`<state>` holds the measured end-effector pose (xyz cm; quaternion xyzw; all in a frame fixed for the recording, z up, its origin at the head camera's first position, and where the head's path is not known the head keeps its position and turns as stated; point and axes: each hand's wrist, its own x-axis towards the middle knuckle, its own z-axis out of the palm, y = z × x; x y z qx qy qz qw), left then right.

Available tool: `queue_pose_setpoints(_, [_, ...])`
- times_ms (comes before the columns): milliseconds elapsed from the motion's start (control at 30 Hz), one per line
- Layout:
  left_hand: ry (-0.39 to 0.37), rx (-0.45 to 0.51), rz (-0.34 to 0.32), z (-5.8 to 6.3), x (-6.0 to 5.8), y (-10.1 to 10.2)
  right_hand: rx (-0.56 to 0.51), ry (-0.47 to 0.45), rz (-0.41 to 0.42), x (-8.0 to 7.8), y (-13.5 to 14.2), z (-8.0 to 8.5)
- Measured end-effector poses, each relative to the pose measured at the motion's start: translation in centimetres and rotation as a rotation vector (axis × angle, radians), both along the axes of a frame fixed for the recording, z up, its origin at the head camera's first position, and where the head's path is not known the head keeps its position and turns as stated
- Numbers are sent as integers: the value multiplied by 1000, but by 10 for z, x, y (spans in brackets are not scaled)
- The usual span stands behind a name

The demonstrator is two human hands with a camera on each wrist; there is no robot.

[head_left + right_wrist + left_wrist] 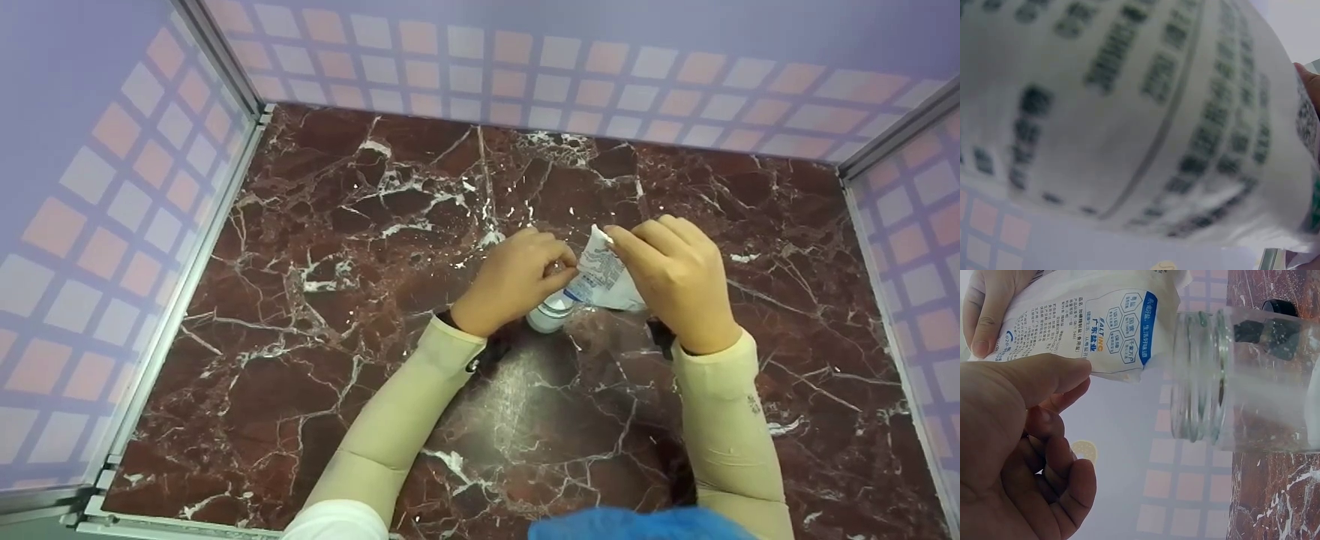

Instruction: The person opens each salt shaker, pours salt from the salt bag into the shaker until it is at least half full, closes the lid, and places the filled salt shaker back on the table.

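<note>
A white printed salt bag (600, 270) with a blue band slants down toward a clear glass jar (549, 315) standing on the table. My right hand (682, 277) grips the bag's upper end. At the bag's left edge, thumb and forefinger of my left hand (517, 277) pinch the packaging near the blue band. In the left wrist view the bag's banded end (1148, 332) is close to the jar's threaded mouth (1196, 377), and white grains lie at the jar's bottom (1314, 402). The right wrist view is mostly filled by blurred bag print (1129, 124).
Dark red marbled tabletop (300, 360) with white veins and small white specks surrounds the jar. A black round object (1279, 308) lies beyond the jar in the left wrist view. Tiled panels (510, 67) stand at the back and both sides.
</note>
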<state>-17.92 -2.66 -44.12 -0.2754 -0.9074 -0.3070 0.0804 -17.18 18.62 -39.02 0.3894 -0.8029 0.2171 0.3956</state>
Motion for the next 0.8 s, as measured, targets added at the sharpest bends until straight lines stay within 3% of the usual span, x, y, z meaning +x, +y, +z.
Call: queue_pose_setpoints(800, [10,-12,-8,-2,-1,0,-41,8,-11,1,-3,-5])
